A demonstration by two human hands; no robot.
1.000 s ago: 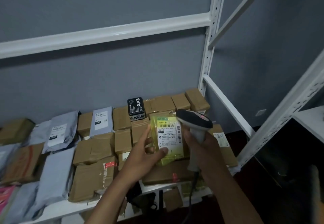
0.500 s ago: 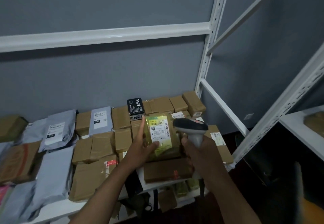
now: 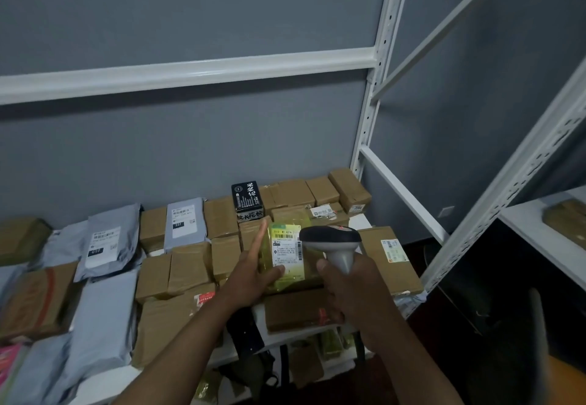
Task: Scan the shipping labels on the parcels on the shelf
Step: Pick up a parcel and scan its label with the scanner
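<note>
Yellow-green plastic mailer (image 3: 285, 263) with white label (image 3: 287, 254) tilted up over brown cartons at shelf (image 3: 356, 221) front; left hand (image 3: 253, 274) pinches its left edge, forefinger straight; right hand (image 3: 344, 287) clenches grey handheld scanner (image 3: 333, 241), head over label. Step: scanning; next likely trigger, steady aim. Grey bag (image 3: 184, 219) reads "231"

Beyond my grip rises a plain grey wall (image 3: 190, 18); a second white metal rack (image 3: 539, 230) stands right.
</note>
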